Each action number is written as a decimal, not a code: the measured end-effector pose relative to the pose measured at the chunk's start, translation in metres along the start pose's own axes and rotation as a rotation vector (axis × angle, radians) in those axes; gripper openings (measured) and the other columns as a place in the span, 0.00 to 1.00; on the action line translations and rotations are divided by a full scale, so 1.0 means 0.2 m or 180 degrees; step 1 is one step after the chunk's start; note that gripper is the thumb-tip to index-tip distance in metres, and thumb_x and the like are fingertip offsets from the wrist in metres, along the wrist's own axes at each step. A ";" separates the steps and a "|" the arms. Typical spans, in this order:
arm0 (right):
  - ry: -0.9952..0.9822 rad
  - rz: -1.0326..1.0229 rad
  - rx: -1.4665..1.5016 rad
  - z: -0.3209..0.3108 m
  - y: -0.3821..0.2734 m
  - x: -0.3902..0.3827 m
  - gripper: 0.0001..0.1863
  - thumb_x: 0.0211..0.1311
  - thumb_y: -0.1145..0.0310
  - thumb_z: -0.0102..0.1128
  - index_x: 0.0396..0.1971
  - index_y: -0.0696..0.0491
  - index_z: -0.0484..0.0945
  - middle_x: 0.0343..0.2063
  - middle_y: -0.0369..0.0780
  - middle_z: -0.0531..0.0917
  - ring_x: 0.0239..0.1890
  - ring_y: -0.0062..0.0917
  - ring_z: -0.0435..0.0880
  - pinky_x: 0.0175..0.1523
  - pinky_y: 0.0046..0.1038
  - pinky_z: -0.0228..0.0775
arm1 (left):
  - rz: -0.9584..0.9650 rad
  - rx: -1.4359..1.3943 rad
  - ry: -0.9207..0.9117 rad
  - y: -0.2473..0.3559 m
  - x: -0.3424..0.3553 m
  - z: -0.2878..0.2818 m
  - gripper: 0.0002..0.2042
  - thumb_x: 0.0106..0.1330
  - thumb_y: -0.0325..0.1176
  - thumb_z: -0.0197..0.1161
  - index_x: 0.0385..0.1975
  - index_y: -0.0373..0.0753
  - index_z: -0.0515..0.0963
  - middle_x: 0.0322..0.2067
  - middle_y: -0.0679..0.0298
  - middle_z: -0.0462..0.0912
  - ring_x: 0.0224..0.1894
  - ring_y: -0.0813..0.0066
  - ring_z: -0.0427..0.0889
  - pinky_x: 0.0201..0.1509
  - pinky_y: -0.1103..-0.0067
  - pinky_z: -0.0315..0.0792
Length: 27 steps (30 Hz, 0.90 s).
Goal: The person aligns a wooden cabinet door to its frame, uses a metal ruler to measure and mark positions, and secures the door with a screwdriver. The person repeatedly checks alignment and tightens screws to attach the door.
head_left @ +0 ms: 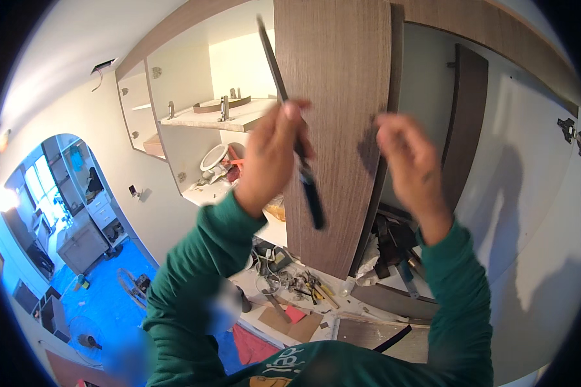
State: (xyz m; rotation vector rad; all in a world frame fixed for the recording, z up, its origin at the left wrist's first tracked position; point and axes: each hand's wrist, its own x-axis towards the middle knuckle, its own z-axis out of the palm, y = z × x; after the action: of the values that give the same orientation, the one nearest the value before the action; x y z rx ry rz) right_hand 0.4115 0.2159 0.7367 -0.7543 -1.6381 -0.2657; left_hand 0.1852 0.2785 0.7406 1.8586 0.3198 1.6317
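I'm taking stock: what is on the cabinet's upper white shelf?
The upper white shelf holds a curved brown strip and small silver metal fittings. Its right end is covered by the left hand and the brown panel, so anything there cannot be seen.

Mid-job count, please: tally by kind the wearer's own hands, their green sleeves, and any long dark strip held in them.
Left hand and right hand: 2
Left green sleeve and right green sleeve: 2
Long dark strip, in the left hand: 1
Total: 5

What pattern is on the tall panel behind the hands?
The panel shows brown wood grain; head view.
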 end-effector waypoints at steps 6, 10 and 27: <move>0.0976 -0.2362 -0.1749 -0.14 0.18 0.69 0.10 0.70 0.65 0.64 0.45 0.52 0.82 0.32 0.42 0.80 0.31 0.31 0.80 0.38 0.30 0.72 | 0.1064 0.1837 0.0467 0.07 0.61 -0.25 0.21 0.81 0.39 0.50 0.69 0.38 0.70 0.21 0.75 0.69 0.21 0.90 0.64 0.24 0.87 0.62; 0.0224 -0.2102 -0.2008 -0.18 -0.05 0.90 0.18 0.71 0.70 0.55 0.55 0.62 0.79 0.47 0.50 0.82 0.50 0.45 0.79 0.61 0.40 0.69 | 0.1315 0.2814 0.0348 0.13 0.84 -0.35 0.22 0.79 0.42 0.52 0.70 0.46 0.71 0.22 0.69 0.71 0.26 0.82 0.68 0.33 0.79 0.69; 0.0872 -0.2985 -0.2083 0.06 0.17 1.19 0.17 0.72 0.62 0.53 0.49 0.57 0.83 0.50 0.49 0.82 0.61 0.48 0.73 0.70 0.48 0.60 | 0.1845 0.3790 0.0672 0.05 0.91 -0.37 0.22 0.77 0.47 0.55 0.69 0.53 0.72 0.42 0.47 0.87 0.43 0.55 0.87 0.53 0.67 0.77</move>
State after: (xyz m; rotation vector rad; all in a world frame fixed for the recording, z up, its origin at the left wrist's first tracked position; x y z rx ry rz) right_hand 0.4139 0.3255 0.9509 -0.3268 -1.5355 -1.5540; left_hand 0.1500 0.3965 0.8944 2.8043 1.1154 2.2937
